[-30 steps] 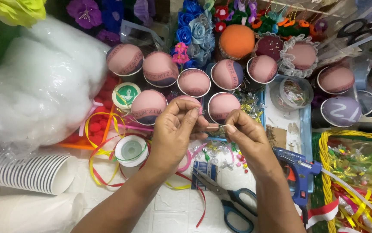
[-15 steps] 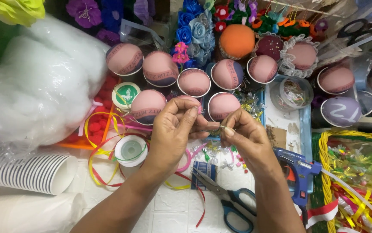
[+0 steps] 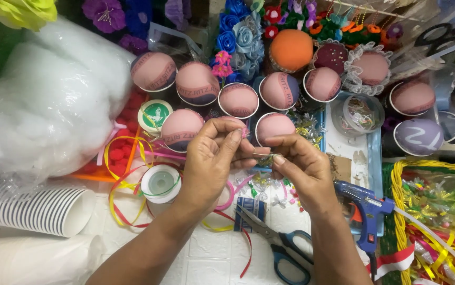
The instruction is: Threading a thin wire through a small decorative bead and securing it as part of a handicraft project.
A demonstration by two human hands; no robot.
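My left hand (image 3: 214, 158) pinches a small pink flower (image 3: 244, 133) at its fingertips, just in front of a pink padded cup (image 3: 181, 128). My right hand (image 3: 299, 166) pinches a thin green wire stem (image 3: 262, 154) that runs toward the left fingers. Both hands meet above the white table, over scattered small trinkets. What lies under the palms is hidden.
Rows of pink padded cups (image 3: 238, 100) stand behind the hands, with fabric flowers beyond. A white stuffing bag (image 3: 48, 100) and stacked paper cups (image 3: 37, 208) are on the left. Scissors (image 3: 277, 245), a blue glue gun (image 3: 367, 211), a ribbon spool (image 3: 160, 183) and a basket of ribbons (image 3: 438, 211) lie nearby.
My right hand has shifted slightly left and up, its fingers closing tighter toward my left fingertips. The left hand stays almost still.
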